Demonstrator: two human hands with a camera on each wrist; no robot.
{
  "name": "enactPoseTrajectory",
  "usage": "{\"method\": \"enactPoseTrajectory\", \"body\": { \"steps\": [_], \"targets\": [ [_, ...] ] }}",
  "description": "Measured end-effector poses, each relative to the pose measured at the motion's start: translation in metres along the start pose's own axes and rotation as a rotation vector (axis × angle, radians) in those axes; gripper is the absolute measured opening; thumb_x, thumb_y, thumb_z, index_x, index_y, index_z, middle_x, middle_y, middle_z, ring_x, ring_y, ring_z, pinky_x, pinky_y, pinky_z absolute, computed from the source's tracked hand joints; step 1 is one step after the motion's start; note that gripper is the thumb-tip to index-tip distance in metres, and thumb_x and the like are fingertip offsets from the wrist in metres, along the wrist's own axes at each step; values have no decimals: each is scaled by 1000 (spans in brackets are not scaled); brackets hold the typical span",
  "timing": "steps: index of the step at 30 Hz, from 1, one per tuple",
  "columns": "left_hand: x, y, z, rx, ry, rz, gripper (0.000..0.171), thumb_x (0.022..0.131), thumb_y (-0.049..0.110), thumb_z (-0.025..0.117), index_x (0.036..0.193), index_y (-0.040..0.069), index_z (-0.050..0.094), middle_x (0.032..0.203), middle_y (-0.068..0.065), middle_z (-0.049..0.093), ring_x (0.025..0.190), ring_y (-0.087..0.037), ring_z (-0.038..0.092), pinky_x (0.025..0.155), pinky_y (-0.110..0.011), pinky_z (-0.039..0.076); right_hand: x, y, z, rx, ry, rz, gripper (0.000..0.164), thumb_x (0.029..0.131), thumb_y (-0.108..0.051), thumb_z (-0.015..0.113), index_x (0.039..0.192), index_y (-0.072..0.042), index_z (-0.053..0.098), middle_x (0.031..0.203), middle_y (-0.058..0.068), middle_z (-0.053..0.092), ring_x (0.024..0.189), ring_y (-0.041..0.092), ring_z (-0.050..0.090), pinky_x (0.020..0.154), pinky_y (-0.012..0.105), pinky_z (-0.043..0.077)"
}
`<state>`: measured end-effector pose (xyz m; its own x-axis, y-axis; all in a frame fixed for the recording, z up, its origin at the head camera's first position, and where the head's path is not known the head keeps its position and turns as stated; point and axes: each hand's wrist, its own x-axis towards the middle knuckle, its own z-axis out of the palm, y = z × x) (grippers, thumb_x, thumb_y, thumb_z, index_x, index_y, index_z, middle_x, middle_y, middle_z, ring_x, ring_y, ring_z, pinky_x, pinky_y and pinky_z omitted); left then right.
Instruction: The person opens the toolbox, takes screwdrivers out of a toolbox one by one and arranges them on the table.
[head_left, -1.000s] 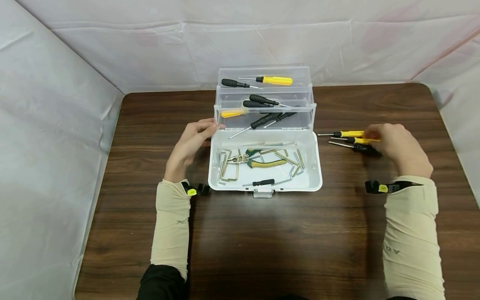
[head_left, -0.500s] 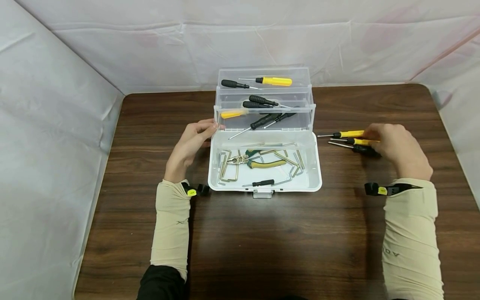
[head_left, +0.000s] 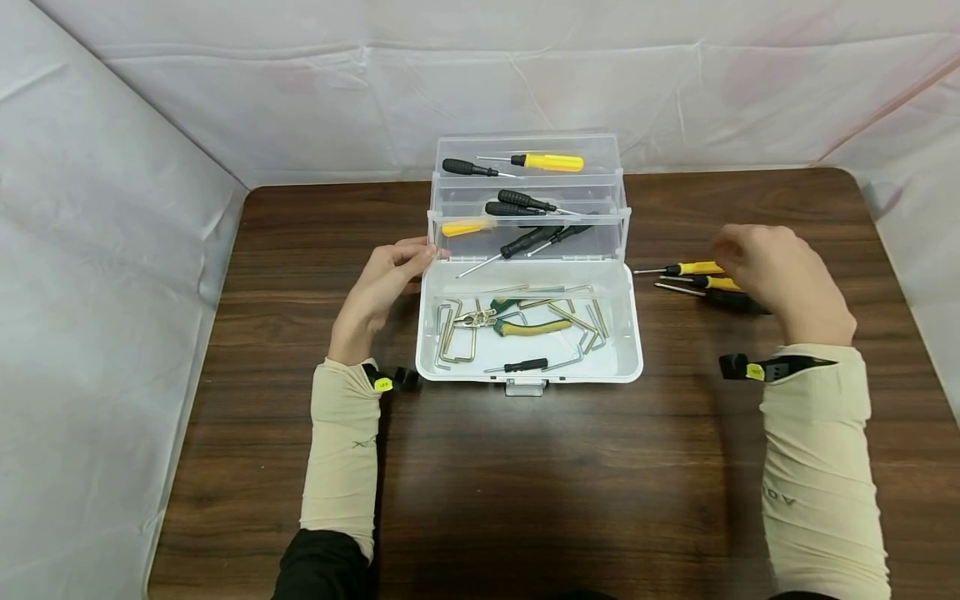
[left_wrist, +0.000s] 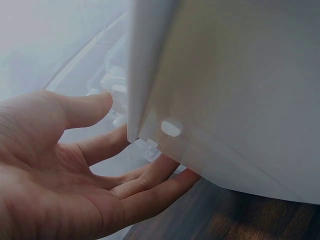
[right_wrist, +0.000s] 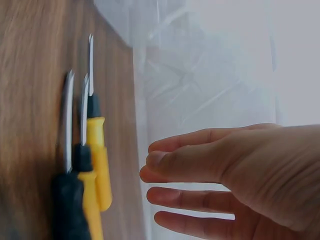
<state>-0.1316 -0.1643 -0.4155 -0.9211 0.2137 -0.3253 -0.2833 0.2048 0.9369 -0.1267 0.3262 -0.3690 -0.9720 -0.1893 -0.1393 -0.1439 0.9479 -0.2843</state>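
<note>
A toolbox with a white base (head_left: 600, 367) and raised clear trays (head_left: 525, 182) stands in the middle of the table. My left hand (head_left: 382, 287) is at its rear left corner. In the left wrist view the thumb lies near a clear hinge, and extended fingers reach behind the box wall (left_wrist: 240, 125). My right hand (head_left: 787, 279) hovers above three screwdrivers lying right of the box, holding nothing. Two have yellow handles (right_wrist: 102, 170) and one a black handle (right_wrist: 69, 207). In the right wrist view the fingers are nearly straight, apart from the tools.
Inside the base lie green-yellow pliers (head_left: 532, 328), several hex keys (head_left: 465, 358) and a small black screwdriver (head_left: 527, 365). Several screwdrivers rest in the trays, including a yellow one (head_left: 553, 162). A latch (head_left: 525, 388) is at the box front. White sheeting (head_left: 300, 100) borders the table.
My right hand has lifted off the screwdrivers and moved slightly away toward the table's far side. The screwdrivers stay lying on the table. My left hand and the toolbox have not visibly moved.
</note>
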Motion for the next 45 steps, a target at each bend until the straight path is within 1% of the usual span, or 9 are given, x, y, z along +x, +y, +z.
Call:
{"method": "enactPoseTrajectory", "body": {
  "steps": [2, 4, 11, 17, 20, 27, 34, 39, 45],
  "targets": [
    [0, 0, 0, 1, -1, -1, 43, 109, 28, 57, 135, -4, 66, 166, -6, 39, 151, -25, 38, 112, -58, 44, 3, -8, -2, -12, 9, -16, 19, 104, -11, 53, 111, -9, 71, 98, 16, 69, 86, 35, 60, 73, 58, 47],
    [0, 0, 0, 2, -1, -1, 43, 109, 29, 57, 135, -4, 66, 166, -6, 39, 151, -25, 38, 112, -58, 45, 6, -17, -4, -22, 20, -42, 18, 103, -10, 55, 111, -8, 70, 98, 16, 70, 87, 37, 62, 74, 60, 47],
    [1, -1, 0, -6, -3, 9, 43, 109, 28, 57, 135, -5, 66, 165, -7, 40, 151, -24, 38, 112, -58, 45, 14, -42, -15, -26, 36, -99, 22, 104, -7, 56, 121, -7, 70, 116, 19, 73, 106, 43, 66, 86, 65, 49],
    [1, -1, 0, 1, -4, 12, 43, 109, 28, 57, 135, -4, 66, 165, -7, 39, 151, -24, 38, 111, -56, 46, 22, -59, -27, -64, 47, -137, 25, 102, -5, 56, 122, -8, 70, 120, 20, 73, 111, 44, 66, 87, 66, 49],
    [1, -1, -1, 7, -4, 11, 43, 109, 29, 56, 135, -4, 66, 165, -7, 39, 151, -25, 38, 112, -56, 45, 25, -66, -33, -71, 58, -155, 24, 102, -5, 59, 123, -7, 70, 121, 20, 73, 112, 45, 66, 88, 66, 49],
    [1, -2, -1, 5, 0, 6, 43, 109, 28, 56, 135, -4, 66, 166, -7, 39, 150, -25, 39, 112, -57, 45, 33, -85, -43, -29, 126, -206, 19, 105, -9, 59, 119, -5, 72, 115, 19, 75, 106, 44, 67, 92, 62, 50],
    [1, -1, -1, 13, -3, 3, 43, 109, 29, 57, 136, -3, 67, 166, -7, 38, 152, -25, 36, 112, -57, 44, 48, -103, -50, -59, 148, -273, 16, 102, -5, 62, 115, -4, 70, 109, 21, 73, 98, 44, 66, 88, 61, 49],
    [1, -1, -1, 10, -1, 0, 42, 109, 29, 57, 135, -2, 67, 166, -6, 38, 153, -24, 35, 112, -57, 44, 57, -114, -57, -63, 148, -277, 20, 103, -7, 61, 121, -2, 70, 118, 23, 73, 107, 46, 66, 94, 62, 49],
    [1, -1, 0, 2, -2, 2, 43, 109, 29, 57, 135, -3, 67, 165, -6, 39, 152, -25, 36, 112, -58, 44, 71, -130, -61, -73, 115, -268, 24, 105, -10, 58, 126, -3, 68, 125, 22, 71, 112, 45, 65, 95, 63, 49]
  ]
}}
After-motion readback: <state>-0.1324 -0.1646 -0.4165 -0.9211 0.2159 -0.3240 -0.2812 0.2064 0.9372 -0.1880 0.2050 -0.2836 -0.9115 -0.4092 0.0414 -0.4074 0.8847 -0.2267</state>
